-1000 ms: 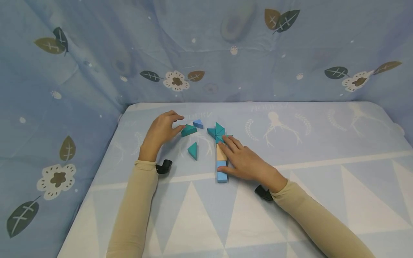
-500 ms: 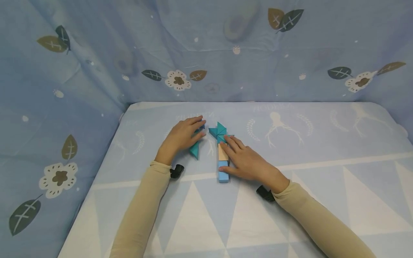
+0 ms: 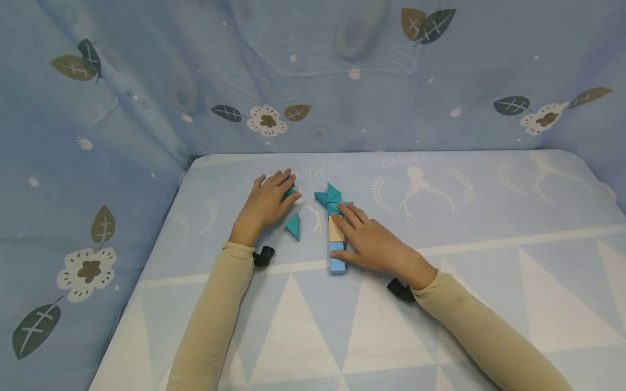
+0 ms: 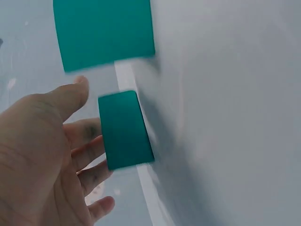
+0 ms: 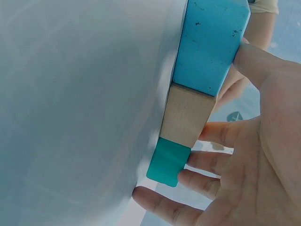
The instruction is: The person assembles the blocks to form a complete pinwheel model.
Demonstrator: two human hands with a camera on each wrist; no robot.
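Note:
My left hand (image 3: pixel 264 202) is spread over a green triangular block (image 3: pixel 289 194), which its fingers partly cover in the head view. The left wrist view shows that green block (image 4: pixel 125 129) in front of the fingers, with the thumb apart from it. A second green triangle (image 3: pixel 293 227) lies beside the hand. My right hand (image 3: pixel 371 241) rests with extended fingers along a joined column: blue blocks (image 3: pixel 337 265), a natural wood block (image 3: pixel 336 229) and a cluster of green triangles (image 3: pixel 332 194). Its thumb touches the blue part, and its fingertips meet the wood and green blocks (image 5: pixel 169 161).
The blocks lie on a pale table cover (image 3: pixel 469 315) with triangle and deer-head prints. Blue patterned fabric (image 3: pixel 313 70) hangs behind and at the left. Black wrist-worn devices (image 3: pixel 264 256) sit at both cuffs.
My left hand came right over the loose blocks, then drew back slightly left, uncovering the nearer green triangle. The small blue triangle is now hidden from view. The right hand stays put.

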